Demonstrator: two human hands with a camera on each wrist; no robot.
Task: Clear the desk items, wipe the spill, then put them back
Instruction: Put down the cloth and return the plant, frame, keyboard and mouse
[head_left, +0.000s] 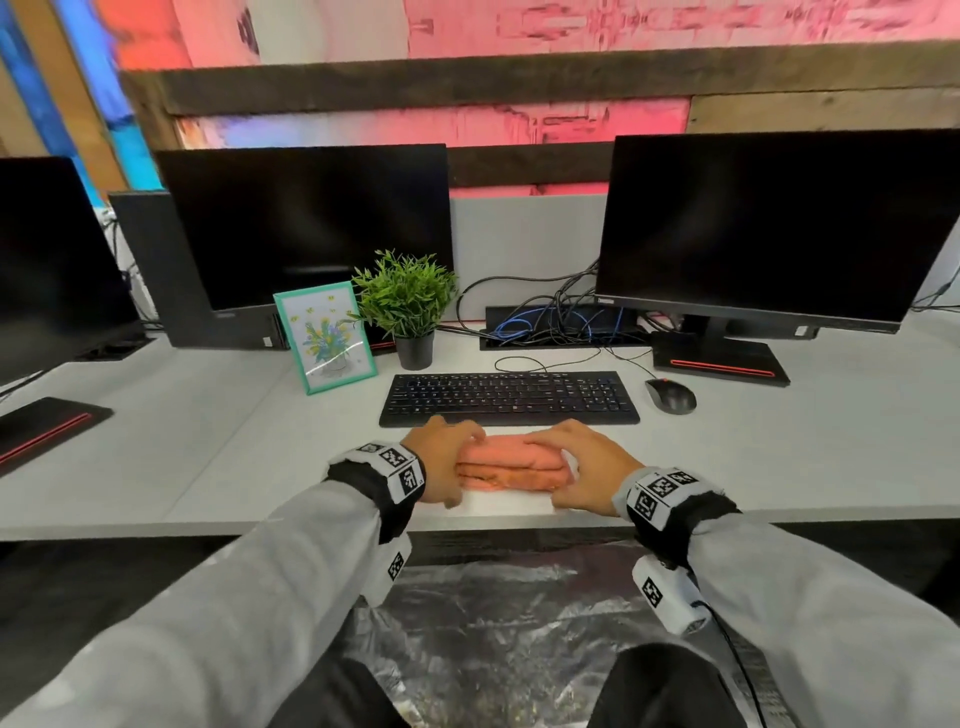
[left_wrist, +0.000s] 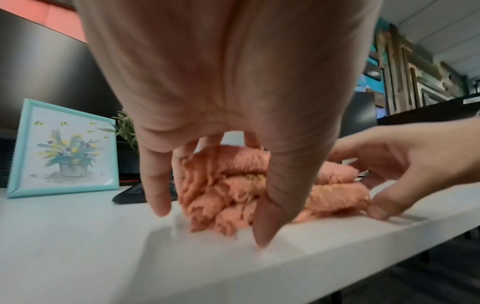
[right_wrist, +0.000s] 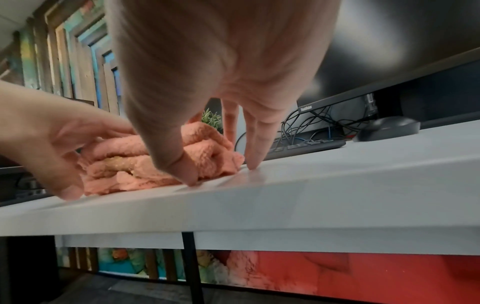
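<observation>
A folded pink cloth (head_left: 511, 465) with yellowish stains in its folds lies on the white desk (head_left: 208, 441), near the front edge and just before the black keyboard (head_left: 509, 397). My left hand (head_left: 447, 460) holds the cloth's left end, fingers curled over the top and thumb on the near side by the desk surface. At the right end my right hand (head_left: 566, 467) grips it the same way. In the left wrist view the cloth (left_wrist: 228, 185) shows between finger and thumb. The right wrist view has the cloth (right_wrist: 124, 162) behind the thumb.
Behind the keyboard stand a teal picture frame (head_left: 324, 338) and a small potted plant (head_left: 408, 306). A black mouse (head_left: 670, 396) lies right of the keyboard. Two dark monitors (head_left: 306, 223) (head_left: 779, 223) and a cable tray (head_left: 561, 325) line the back.
</observation>
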